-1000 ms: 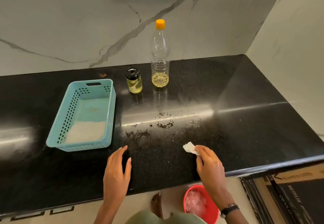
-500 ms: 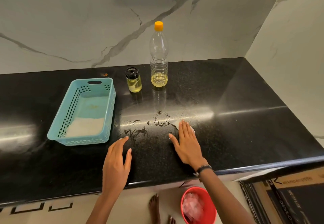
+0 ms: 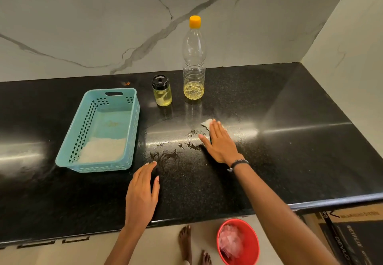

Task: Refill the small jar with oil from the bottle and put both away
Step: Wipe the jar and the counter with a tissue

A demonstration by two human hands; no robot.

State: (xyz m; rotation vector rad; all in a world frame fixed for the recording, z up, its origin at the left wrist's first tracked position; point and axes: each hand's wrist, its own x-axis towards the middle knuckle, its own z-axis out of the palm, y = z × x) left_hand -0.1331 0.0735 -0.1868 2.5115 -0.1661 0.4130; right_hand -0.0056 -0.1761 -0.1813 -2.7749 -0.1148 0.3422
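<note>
Right hand: the right hand (image 3: 220,143) is lying palm down on the counter (image 3: 290,140), fingers (image 3: 215,128) straight and close together, pressing a white tissue (image 3: 206,122) whose edge is peeking out past the fingertips.
Left hand: the left hand (image 3: 143,192) is resting flat near the front edge, fingers straight and slightly spread, holding nothing.
Small jar: the small jar (image 3: 162,90) with a black lid is standing upright toward the back of the counter, yellow oil filling most of it.
Bottle: the bottle (image 3: 194,61) with an orange cap is standing upright just right of the jar, oil sitting only in its bottom part.
Spill: wet oil smears (image 3: 172,150) are glistening between the two hands.
Basket: a teal basket (image 3: 132,123) is sitting left of the jar, something white lying in its near end.
Floor: a red bucket (image 3: 253,244) is standing below the counter edge beside bare feet (image 3: 185,242).
</note>
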